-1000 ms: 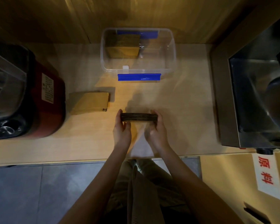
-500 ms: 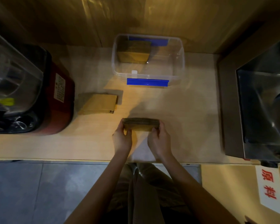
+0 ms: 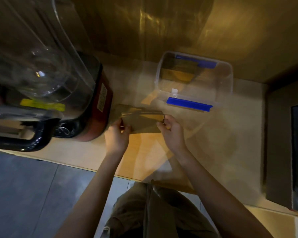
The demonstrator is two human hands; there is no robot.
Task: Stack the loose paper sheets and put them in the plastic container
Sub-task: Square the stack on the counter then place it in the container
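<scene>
A stack of brown paper sheets (image 3: pixel 142 121) is held between my two hands just above the wooden counter (image 3: pixel 144 152). My left hand (image 3: pixel 116 136) grips its left end and my right hand (image 3: pixel 173 130) grips its right end. A second pile of brown sheets (image 3: pixel 126 108) lies on the counter right behind the held stack, partly hidden by it. The clear plastic container (image 3: pixel 194 79) with blue clips stands open at the back of the counter, beyond my right hand. Inside it, a brown paper stack (image 3: pixel 178 73) leans against the back left wall.
A red and black blender (image 3: pixel 86 107) with a clear jug stands at the left, close to my left hand. A dark steel appliance (image 3: pixel 286 143) fills the right side. A wooden wall (image 3: pixel 162 23) rises behind the container. The counter's front edge runs below my wrists.
Both hands have carried the held stack to the left and back, over the pile beside the blender. The stack now lies flatter. The camera has swung left and tilted.
</scene>
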